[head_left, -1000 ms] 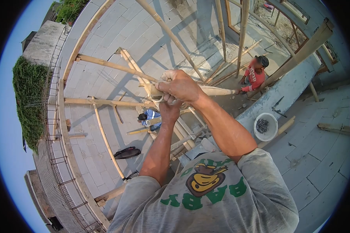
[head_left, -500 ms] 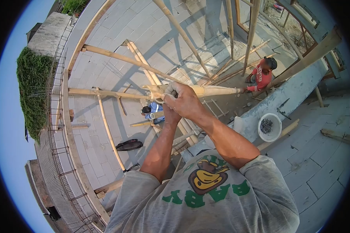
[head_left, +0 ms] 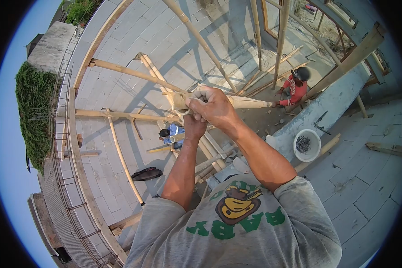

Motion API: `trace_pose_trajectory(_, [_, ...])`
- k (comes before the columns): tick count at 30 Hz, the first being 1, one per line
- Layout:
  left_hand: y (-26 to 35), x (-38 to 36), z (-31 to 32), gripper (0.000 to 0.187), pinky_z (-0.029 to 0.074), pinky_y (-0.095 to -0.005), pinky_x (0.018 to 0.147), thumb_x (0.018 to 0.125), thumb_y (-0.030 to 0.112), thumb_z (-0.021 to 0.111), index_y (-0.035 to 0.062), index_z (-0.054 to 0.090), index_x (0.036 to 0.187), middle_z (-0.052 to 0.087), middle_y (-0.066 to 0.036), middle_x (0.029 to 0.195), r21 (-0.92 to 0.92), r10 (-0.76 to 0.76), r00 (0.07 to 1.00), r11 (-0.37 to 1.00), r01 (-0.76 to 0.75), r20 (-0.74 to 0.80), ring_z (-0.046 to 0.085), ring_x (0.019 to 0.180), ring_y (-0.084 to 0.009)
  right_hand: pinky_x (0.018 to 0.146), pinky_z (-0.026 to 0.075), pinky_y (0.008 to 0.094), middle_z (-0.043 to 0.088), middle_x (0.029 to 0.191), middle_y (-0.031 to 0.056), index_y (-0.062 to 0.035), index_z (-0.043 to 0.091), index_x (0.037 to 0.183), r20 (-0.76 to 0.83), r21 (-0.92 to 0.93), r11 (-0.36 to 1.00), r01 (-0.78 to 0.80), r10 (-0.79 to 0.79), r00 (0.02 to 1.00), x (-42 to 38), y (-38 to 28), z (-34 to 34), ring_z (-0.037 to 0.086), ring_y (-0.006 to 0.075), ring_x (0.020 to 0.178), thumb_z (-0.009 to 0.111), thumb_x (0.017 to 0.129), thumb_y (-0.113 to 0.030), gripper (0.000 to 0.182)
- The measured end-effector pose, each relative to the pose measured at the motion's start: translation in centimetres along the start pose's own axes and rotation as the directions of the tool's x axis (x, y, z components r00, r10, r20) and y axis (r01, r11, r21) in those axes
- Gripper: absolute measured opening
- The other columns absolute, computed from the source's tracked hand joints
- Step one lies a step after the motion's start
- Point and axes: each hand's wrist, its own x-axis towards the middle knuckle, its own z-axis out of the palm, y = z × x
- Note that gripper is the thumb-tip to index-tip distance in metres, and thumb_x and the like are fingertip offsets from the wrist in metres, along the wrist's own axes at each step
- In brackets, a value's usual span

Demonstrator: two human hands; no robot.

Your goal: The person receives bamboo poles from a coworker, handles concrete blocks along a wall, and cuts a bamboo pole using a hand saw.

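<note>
A thick bamboo pole (head_left: 250, 102) reaches from the person in red below up to my hands, with its split, pale top end at my fingers. My right hand (head_left: 212, 105) is closed around this top end, thumb towards the left. Just below it, my left hand (head_left: 194, 126) is raised against the underside of the pole end, mostly covered by the right hand, its fingers hidden. Left of my hands, a horizontal wooden beam (head_left: 125, 115) runs towards the pole end.
A person in red (head_left: 298, 89) is below right, another in blue (head_left: 174, 134) below left. A white bucket of nails (head_left: 307, 145) stands on a concrete ledge (head_left: 335, 109). Bamboo props (head_left: 201, 42) slant across the block wall; a rebar frame (head_left: 71, 196) edges the left.
My right hand has shifted its grip slightly on the pole end. The view has moved a little, and the person in red has changed head and arm position.
</note>
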Motion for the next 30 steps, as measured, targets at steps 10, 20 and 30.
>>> trace_pose_trajectory(10, [-0.7,1.3,-0.1,0.048,0.046,-0.0368,0.092,0.074,0.013,0.071,-0.0026,0.058,0.118,0.063,-0.015,0.116,-0.154,-0.157,0.987,0.975,0.157,0.012,0.059,0.108,-0.0254,0.063,0.047,0.0316,0.061,0.067,0.0075,-0.0012,0.06,0.08,-0.152,-0.172,0.983,0.071,-0.097,0.984,-2.3,5.3,-0.5,0.056,0.0149,0.063,0.068,0.081,-0.022,0.022])
trace_pose_trajectory(20, [1.9,0.6,-2.3,0.052,0.046,-0.0353,0.093,0.073,0.013,0.078,0.0045,0.06,0.121,0.064,-0.008,0.114,-0.425,-0.348,0.916,0.811,0.401,0.201,0.058,0.108,-0.0198,0.077,0.048,0.0365,0.062,0.093,0.0151,-0.0004,0.06,0.104,-0.192,-0.315,0.94,0.133,-0.201,0.961,-2.4,4.1,-3.7,0.06,0.0257,0.083,0.071,0.08,-0.023,0.034])
trace_pose_trajectory(30, [-3.2,-2.7,-3.4,0.045,0.043,-0.0334,0.098,0.082,0.02,0.067,0.0046,0.058,0.124,0.061,-0.009,0.123,-0.323,-0.186,0.976,0.922,0.214,0.116,0.057,0.112,-0.019,0.104,0.035,0.044,0.051,0.123,0.0185,0.0025,0.052,0.124,0.111,-0.488,0.703,0.518,-0.538,0.835,-1.0,4.5,1.1,0.045,0.037,0.12,0.077,0.072,-0.026,0.065])
